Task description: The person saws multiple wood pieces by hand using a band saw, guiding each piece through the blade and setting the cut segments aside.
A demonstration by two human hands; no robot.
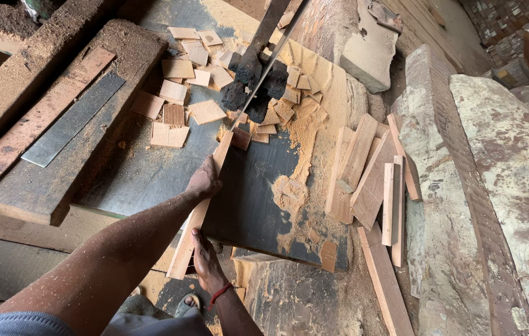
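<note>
So there's a long wooden strip point(199, 208) lying angled across the dark metal counter point(146, 174), its far end right up at the thin band saw blade point(264, 78). My guess is it's lined up that way so the far tip gets sliced into little squares, since there's a whole scatter of small cut wooden pieces point(180, 93) on the far side of the blade, plus heaps of sawdust point(305, 134) to the right. The left hand point(203, 180) sits on top of the strip about midway, fingers curled over it, pressing it flat. The right hand point(205, 258) grips the near end, closed round the strip's edge, probably steering it. A stack of spare wooden slats point(373, 177) waits on the right, within easy reach.
</note>
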